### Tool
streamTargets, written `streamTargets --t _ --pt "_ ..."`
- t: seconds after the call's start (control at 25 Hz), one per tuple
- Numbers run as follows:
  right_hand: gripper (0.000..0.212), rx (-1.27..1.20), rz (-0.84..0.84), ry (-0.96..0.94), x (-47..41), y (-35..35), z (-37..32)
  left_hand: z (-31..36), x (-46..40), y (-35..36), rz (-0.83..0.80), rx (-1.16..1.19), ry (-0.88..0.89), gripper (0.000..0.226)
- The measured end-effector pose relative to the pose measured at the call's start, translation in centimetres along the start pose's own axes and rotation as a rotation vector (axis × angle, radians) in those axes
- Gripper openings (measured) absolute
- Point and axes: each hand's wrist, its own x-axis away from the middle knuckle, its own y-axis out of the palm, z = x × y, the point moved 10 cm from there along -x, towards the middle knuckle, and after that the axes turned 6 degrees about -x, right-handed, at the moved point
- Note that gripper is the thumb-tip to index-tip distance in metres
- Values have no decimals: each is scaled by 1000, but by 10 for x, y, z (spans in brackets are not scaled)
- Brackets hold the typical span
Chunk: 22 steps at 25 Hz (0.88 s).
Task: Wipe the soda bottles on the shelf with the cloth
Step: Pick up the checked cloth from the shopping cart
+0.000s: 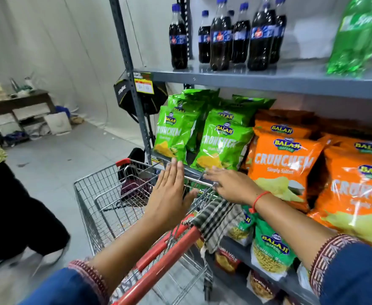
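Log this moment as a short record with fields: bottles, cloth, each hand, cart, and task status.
cola bottles: dark, blue caps, upright on the top shelf
green bottle: top shelf, right, blurred
cloth: checked, draped over the cart handle, not held
left hand: open, flat, above the cart basket, empty
right hand: open, fingers spread, above the cloth, empty
shelf below: green and orange snack bags
task status: cloth not yet picked up, no bottle touched
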Motion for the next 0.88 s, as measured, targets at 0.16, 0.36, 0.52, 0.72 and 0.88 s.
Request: streamTargets --t 0.16,0.36,0.52,0.72,0.88 --pt "47 177 -193 19 4 23 9 2 41 34 -197 -23 -57 62" --pt "42 291 -265 16 1 26 30 17 40 57 -375 30 -186 40" --pt "34 330 -250 -2 0 30 33 21 36 71 -417 22 -236 33" --pt "20 310 -232 5 -5 22 36 25 27 59 -312 -24 -226 24" --pt "21 308 -228 27 -9 -4 33 23 15 37 -295 160 -230 19"
